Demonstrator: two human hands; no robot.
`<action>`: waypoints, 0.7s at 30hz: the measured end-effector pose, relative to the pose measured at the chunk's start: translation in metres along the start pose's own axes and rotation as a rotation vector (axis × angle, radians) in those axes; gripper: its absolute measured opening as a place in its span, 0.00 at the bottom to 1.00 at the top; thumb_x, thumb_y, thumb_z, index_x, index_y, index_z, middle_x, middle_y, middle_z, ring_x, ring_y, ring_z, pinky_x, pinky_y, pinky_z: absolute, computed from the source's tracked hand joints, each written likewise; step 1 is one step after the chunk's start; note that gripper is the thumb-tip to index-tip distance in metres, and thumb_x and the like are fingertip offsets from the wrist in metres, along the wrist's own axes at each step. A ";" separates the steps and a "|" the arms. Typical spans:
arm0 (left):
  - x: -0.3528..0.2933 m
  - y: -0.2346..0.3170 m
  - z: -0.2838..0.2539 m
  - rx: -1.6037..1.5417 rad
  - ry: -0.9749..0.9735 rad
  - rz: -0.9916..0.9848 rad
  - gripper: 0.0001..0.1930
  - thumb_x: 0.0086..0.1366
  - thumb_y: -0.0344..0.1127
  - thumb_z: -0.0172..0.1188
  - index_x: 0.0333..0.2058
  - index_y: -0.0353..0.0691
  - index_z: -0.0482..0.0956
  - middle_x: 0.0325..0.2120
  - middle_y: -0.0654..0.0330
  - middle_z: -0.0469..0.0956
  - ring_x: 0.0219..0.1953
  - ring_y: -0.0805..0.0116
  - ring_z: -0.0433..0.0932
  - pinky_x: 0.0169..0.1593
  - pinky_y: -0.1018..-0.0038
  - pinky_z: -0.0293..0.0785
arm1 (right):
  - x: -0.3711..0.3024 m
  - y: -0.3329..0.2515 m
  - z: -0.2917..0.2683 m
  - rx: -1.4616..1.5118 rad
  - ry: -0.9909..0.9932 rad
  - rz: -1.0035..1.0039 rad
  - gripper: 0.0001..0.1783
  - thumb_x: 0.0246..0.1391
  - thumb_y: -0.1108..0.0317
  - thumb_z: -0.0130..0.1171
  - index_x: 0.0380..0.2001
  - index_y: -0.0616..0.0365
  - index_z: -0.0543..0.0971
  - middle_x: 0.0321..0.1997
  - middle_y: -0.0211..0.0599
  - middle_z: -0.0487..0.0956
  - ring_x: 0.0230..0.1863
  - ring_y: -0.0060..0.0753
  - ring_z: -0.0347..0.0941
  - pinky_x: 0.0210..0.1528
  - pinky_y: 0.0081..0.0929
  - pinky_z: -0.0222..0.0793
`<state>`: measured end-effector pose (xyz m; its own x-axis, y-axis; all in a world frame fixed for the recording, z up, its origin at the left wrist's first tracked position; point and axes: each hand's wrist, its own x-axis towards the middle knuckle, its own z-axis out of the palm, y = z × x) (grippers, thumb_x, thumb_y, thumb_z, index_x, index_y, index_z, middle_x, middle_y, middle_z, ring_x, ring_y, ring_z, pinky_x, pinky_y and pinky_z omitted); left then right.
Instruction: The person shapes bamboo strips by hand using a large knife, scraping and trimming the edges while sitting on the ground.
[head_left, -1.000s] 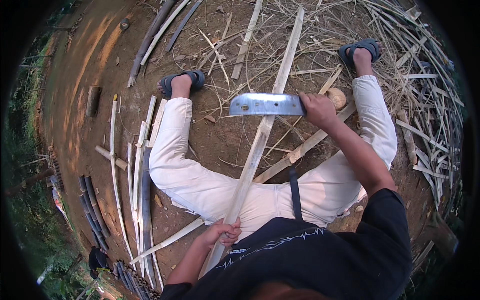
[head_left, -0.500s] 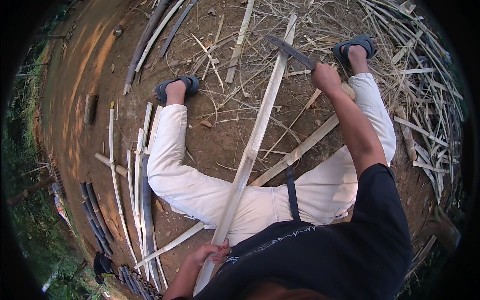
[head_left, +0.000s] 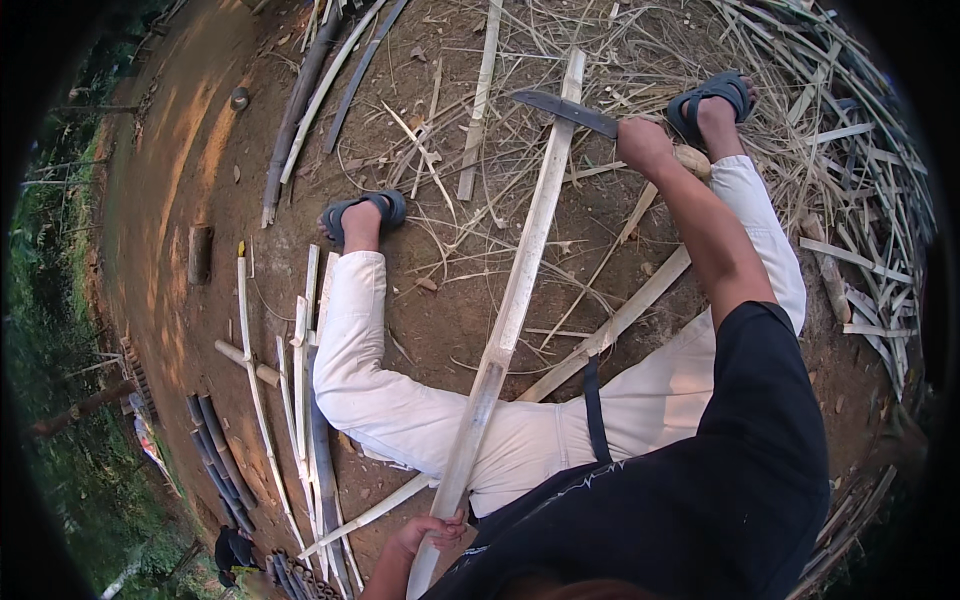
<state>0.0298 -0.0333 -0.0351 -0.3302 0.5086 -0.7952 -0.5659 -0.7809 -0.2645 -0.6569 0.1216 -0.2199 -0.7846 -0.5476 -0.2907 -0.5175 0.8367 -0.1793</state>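
A long pale bamboo slat (head_left: 515, 290) runs between my legs from my lap toward the far ground. My left hand (head_left: 430, 530) grips its near end at my waist. My right hand (head_left: 645, 145) is stretched out and holds a large knife (head_left: 565, 110) by the handle. The dark blade lies across the slat near its far end, edge on to the camera. I sit on the dirt with both legs spread, in white trousers and dark sandals.
Several split bamboo strips (head_left: 300, 380) lie by my left leg, with dark poles (head_left: 215, 460) beyond. A second slat (head_left: 610, 330) crosses under my right leg. Loose strips and shavings (head_left: 850, 200) pile up at the right. Long poles (head_left: 300, 110) lie at the upper left.
My right hand has swung the knife out from mid-slat to the slat's far end, and the blade has turned from flat-on to edge-on. My left hand keeps its grip.
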 end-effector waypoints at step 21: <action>0.025 0.139 0.166 1.891 1.251 0.586 0.25 0.63 0.54 0.65 0.39 0.33 0.77 0.33 0.46 0.82 0.37 0.53 0.83 0.39 0.62 0.77 | 0.012 -0.007 0.054 0.158 0.070 0.155 0.13 0.55 0.74 0.50 0.36 0.63 0.85 0.42 0.52 0.84 0.44 0.52 0.83 0.47 0.44 0.79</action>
<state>-0.1822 -0.0691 -0.0009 -0.6208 -0.5178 -0.5887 -0.6706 0.7396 0.0566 -0.6445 0.1098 -0.2728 -0.8751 -0.4070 -0.2617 -0.3331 0.8990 -0.2842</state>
